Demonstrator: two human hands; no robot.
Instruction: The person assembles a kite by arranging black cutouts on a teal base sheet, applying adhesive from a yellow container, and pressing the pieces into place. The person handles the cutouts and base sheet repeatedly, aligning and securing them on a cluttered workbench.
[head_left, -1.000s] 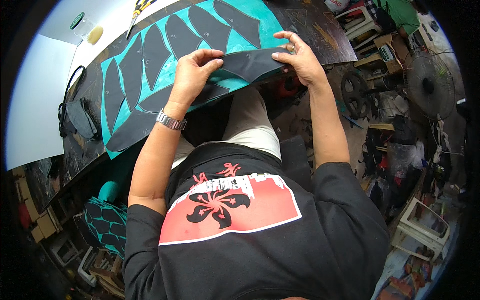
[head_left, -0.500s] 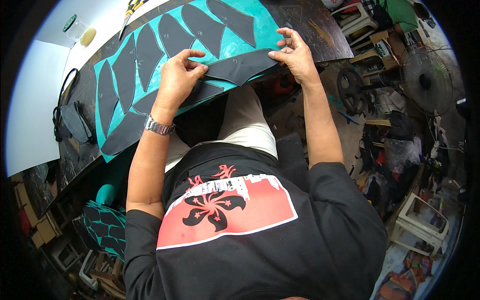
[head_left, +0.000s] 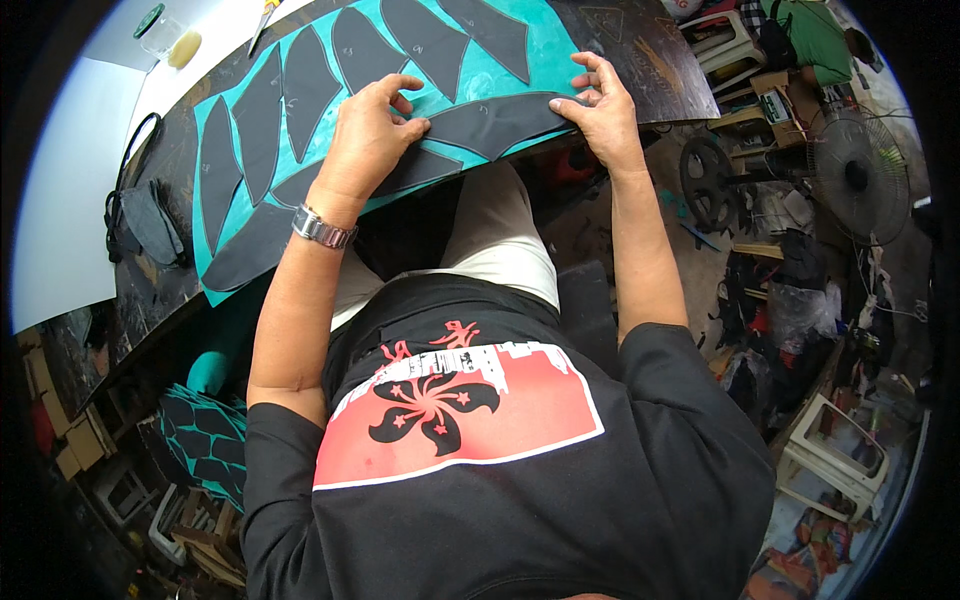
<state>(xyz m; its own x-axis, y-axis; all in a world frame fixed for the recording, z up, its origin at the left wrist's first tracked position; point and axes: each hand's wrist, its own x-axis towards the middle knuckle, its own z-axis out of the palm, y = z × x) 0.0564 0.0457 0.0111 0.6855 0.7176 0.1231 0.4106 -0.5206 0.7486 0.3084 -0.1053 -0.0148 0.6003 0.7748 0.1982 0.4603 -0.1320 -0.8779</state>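
A teal sheet lies on a dark worktable, covered with several curved black cut-out pieces. The nearest long black piece runs along the sheet's front edge. My left hand presses down on its left end, fingers spread, a metal watch on the wrist. At the piece's right end my right hand pins it with the fingertips. Neither hand lifts the piece; it lies flat.
A dark bag with a strap lies at the table's left, beside a white board. A small jar and a knife sit at the far edge. A fan, stools and clutter fill the floor on the right.
Both hands have shifted slightly along the long black piece, the left fingers spreading wider over its left end. The view has moved closer to the sheet.
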